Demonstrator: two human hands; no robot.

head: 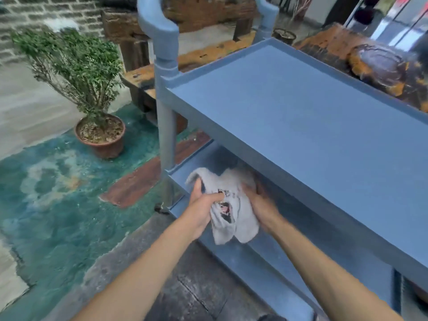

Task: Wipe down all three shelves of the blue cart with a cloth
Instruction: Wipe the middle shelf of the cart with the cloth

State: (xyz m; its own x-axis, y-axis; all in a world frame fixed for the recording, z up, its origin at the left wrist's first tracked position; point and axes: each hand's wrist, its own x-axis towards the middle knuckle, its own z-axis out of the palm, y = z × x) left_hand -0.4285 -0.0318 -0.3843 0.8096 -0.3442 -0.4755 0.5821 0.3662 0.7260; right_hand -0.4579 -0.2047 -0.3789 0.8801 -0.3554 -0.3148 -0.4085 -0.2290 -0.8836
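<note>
On a painted floor stands the cart [301,107], at whose middle shelf [231,253], lower centre, the cloth [240,200] is gripped by both the left hand [201,209] and right hand [261,202]; it should be bunched flat before broad strokes are made.

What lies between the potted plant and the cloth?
In the head view, the cart's blue corner post stands between the potted plant and the cloth, with teal and reddish floor below it.
</note>
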